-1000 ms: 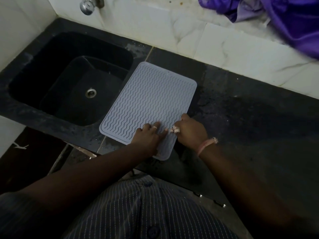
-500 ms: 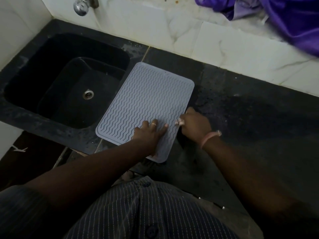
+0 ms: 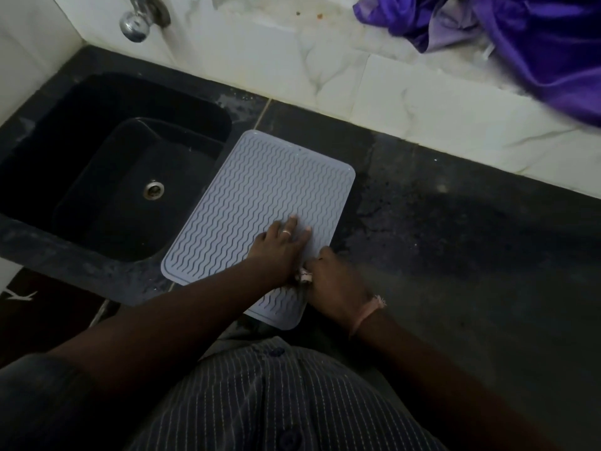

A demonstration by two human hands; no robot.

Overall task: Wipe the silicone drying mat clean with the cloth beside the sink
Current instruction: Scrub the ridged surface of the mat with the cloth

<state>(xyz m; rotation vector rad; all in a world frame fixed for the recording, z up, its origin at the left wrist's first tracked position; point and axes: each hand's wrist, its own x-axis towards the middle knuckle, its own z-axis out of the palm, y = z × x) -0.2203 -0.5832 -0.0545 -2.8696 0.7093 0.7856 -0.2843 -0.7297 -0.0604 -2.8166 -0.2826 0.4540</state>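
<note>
Nearest, the right hand (image 3: 336, 283) curls its fingers around a small pale cloth (image 3: 305, 275) at the near right edge of the grey silicone mat (image 3: 260, 196). Just beyond, the left hand (image 3: 281, 244) presses flat on the mat with straight fingers. The mat lies on the dark counter (image 3: 455, 239) beside the black sink (image 3: 107, 177), with purple fabric (image 3: 536, 37) on the far ledge.
</note>
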